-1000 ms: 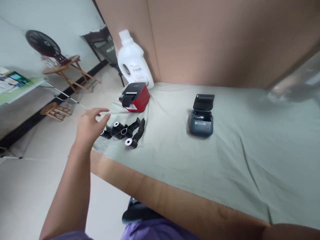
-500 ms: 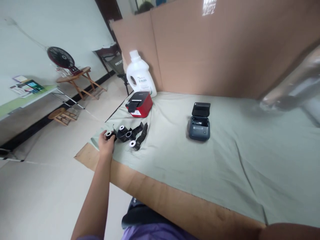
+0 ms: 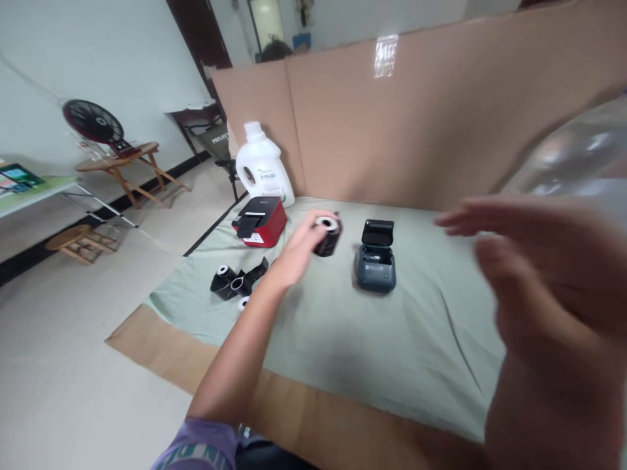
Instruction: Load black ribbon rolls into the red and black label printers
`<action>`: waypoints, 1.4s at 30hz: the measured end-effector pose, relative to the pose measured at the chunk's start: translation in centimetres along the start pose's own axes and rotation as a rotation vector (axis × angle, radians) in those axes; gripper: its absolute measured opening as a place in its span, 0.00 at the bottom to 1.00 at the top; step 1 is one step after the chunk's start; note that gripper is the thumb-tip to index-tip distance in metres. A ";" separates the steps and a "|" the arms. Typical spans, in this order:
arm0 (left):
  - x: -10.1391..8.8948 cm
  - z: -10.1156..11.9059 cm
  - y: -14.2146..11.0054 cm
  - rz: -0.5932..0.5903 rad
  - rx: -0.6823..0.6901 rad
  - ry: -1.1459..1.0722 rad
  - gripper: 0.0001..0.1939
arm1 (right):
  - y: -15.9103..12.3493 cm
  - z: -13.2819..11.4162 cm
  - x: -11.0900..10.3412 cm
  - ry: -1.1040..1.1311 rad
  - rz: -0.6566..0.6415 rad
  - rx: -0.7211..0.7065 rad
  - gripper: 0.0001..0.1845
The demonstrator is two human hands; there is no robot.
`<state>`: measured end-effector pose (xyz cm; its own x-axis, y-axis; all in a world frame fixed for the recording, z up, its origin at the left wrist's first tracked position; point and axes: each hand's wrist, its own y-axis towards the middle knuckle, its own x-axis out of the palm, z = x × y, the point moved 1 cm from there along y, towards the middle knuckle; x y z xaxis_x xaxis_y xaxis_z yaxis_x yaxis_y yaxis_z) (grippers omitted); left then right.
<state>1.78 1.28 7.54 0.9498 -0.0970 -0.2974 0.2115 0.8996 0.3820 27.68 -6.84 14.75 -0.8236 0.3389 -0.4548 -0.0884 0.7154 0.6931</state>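
My left hand (image 3: 304, 241) grips a black roll with a white core (image 3: 328, 236), raised above the cloth left of the small dark label printer (image 3: 376, 269). That printer sits with its lid tipped up and its compartment exposed. Large and blurred at the right, my right hand (image 3: 548, 274) is in the air with thumb and fingers apart, holding nothing. More black rolls (image 3: 230, 279) with loose strips lie at the left of the table, partly hidden behind my left forearm.
A red and black printer (image 3: 262, 222) stands at the back left, in front of a white jug (image 3: 264, 166). A cardboard panel (image 3: 343, 130) rises behind the table. Clear plastic (image 3: 563, 156) is at the far right. The green cloth (image 3: 313, 339) stops short of the table's front edge.
My left hand has lifted one black roll from the left end of the table and carried it right, toward the dark printer. My right hand has come up into view from the lower right.
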 end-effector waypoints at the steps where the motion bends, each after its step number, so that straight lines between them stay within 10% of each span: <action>1: 1.7 1.1 1.1 -0.132 -0.016 0.013 0.19 | 0.2 0.4 0.5 0.001 0.004 0.005 0.10; 4: 5.1 3.2 3.0 -0.377 0.034 0.090 0.14 | 0.9 2.6 2.2 -0.016 -0.117 0.083 0.10; 13: 5.0 1.4 2.8 -0.393 -0.028 0.337 0.12 | 0.9 6.5 5.5 0.190 -0.579 0.421 0.15; 20: 6.5 0.3 3.2 -0.320 0.059 0.126 0.16 | 1.1 8.5 7.5 0.594 -0.411 0.600 0.17; 30: 8.7 -2.1 3.4 -0.104 -0.322 -0.266 0.32 | 1.4 11.5 8.2 0.750 -0.131 0.804 0.27; 42: 8.9 -2.2 3.1 -0.241 -0.427 -0.223 0.30 | 1.1 14.3 8.0 0.554 -0.080 0.821 0.24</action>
<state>10.39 4.11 4.13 0.9218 -0.3680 -0.1222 0.3608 0.9294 -0.0774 28.99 5.41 3.91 -0.9961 0.0876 -0.0128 0.0879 0.9958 -0.0260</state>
